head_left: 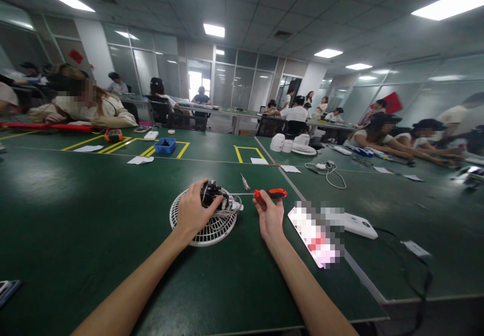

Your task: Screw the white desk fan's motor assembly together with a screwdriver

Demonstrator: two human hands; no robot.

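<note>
A round white fan grille point(206, 236) lies on the green table, and a black motor assembly point(212, 191) with pale wires rests on top of it. My left hand point(194, 210) is wrapped round the motor assembly from its left side. In my right hand point(270, 212) is a screwdriver point(273, 193) with a red and black handle, gripped between thumb and fingers. Its thin metal shaft points left to the motor's right side; whether the tip touches a screw is too small to tell. A second small screwdriver point(245, 182) lies just behind.
Right of my right hand lie a lit phone point(312, 238) and a white power bank point(359, 225) with a black cable. Farther back are a blue bin point(165, 145), white plastic parts point(278, 142) and a coiled cable point(333, 172). Several people sit at surrounding tables.
</note>
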